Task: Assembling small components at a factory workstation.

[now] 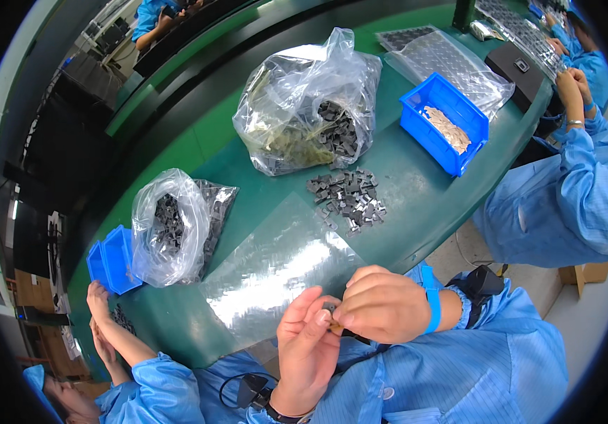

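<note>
In front of my body, near the table's edge, my two hands meet over one small piece. My left hand (pixel 307 350) pinches a small dark grey part (pixel 330 308) between thumb and fingers. My right hand (pixel 383 305) is closed against it from the right, fingertips pressed together; what they grip is hidden, though a yellowish spot shows below them. A blue strap (pixel 432 299) circles my right wrist. Beyond my hands lies a loose pile of small black and silvery parts (pixel 352 200). A clear plastic sheet (pixel 276 268) covers the table left of the pile.
A large clear bag (pixel 276 106) of black parts stands behind the pile; a smaller bag (pixel 150 244) sits left. A blue bin (pixel 424 127) holds pale flat pieces. Another blue bin (pixel 112 260) and a co-worker's hands (pixel 99 304) are far left. More co-workers sit right.
</note>
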`<state>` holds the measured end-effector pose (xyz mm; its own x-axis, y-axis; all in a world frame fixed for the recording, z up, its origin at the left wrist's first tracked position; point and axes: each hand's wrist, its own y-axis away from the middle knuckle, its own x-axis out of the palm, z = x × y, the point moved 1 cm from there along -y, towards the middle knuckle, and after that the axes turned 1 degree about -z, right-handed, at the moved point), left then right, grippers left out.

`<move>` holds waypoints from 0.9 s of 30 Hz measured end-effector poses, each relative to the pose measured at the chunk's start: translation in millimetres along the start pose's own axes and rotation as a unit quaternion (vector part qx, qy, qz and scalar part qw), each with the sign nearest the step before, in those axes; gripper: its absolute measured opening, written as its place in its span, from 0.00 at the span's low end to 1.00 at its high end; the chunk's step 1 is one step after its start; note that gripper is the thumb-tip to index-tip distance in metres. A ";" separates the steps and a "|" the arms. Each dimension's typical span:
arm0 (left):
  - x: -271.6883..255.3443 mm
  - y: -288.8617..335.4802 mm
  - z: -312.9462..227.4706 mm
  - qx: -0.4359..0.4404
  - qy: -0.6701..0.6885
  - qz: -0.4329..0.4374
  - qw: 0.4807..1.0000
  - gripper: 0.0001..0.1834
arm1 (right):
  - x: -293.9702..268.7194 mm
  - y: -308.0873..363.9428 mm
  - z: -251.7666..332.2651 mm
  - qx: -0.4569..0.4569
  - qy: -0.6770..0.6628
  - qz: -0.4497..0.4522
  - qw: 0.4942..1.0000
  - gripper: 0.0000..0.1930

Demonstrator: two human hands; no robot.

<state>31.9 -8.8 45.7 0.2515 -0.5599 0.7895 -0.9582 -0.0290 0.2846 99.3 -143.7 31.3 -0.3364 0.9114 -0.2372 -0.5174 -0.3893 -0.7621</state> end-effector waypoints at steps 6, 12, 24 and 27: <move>-5.4 3.9 2.7 -0.032 0.024 -0.032 0.999 0.13 | 1.6 -8.1 4.2 -0.092 0.055 -0.011 0.994 0.09; -5.7 0.4 -3.0 0.019 -0.057 -0.058 0.997 0.12 | 4.7 -2.5 2.4 -0.005 0.012 -0.007 1.000 0.10; -13.6 0.9 -4.4 0.047 -0.106 -0.005 0.993 0.13 | 7.6 2.4 -5.9 0.339 -0.381 -0.055 0.858 0.02; -13.7 1.9 -2.9 0.069 -0.151 -0.005 0.986 0.15 | 10.1 3.0 -4.8 0.355 -0.396 -0.056 0.845 0.01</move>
<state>27.0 1.2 37.1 0.2295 -0.7791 0.5834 -0.9703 -0.1365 0.1994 98.2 -135.1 23.8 -0.5295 0.6817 0.5049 -0.8280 -0.5448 -0.1328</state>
